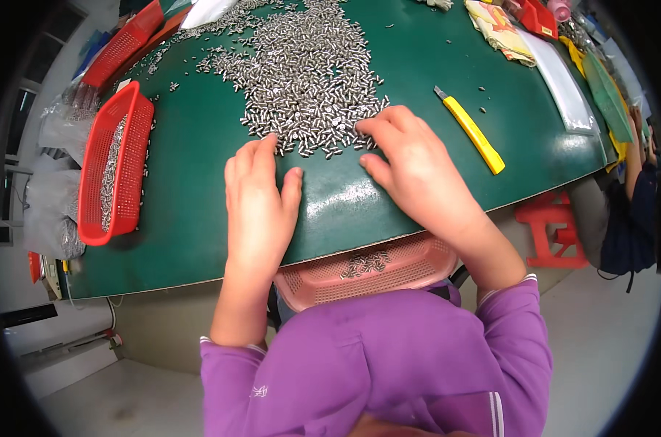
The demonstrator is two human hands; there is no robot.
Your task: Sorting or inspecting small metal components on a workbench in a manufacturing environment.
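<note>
A broad spread of small shiny metal pieces [309, 73], short and screw-like, lies on the green tabletop [199, 218]. My left hand [260, 197] rests at the near left edge of the spread, its fingers stretched forward and thumb apart. At the near right edge, my right hand [412, 164] has bent fingers touching the outermost pieces, with a gap between thumb and forefinger. Neither hand shows a piece held in it. Below the table edge, a pink perforated basket [309, 285] sits at my lap with a small heap of the same pieces inside.
A red perforated basket [135, 175] with metal pieces stands at the left. A yellow utility knife [475, 136] lies to the right, blade end pointing away. Beyond it are a clear plastic sheet [564, 87] and a patterned cloth [498, 33]. A red stool [553, 233] stands below the right edge.
</note>
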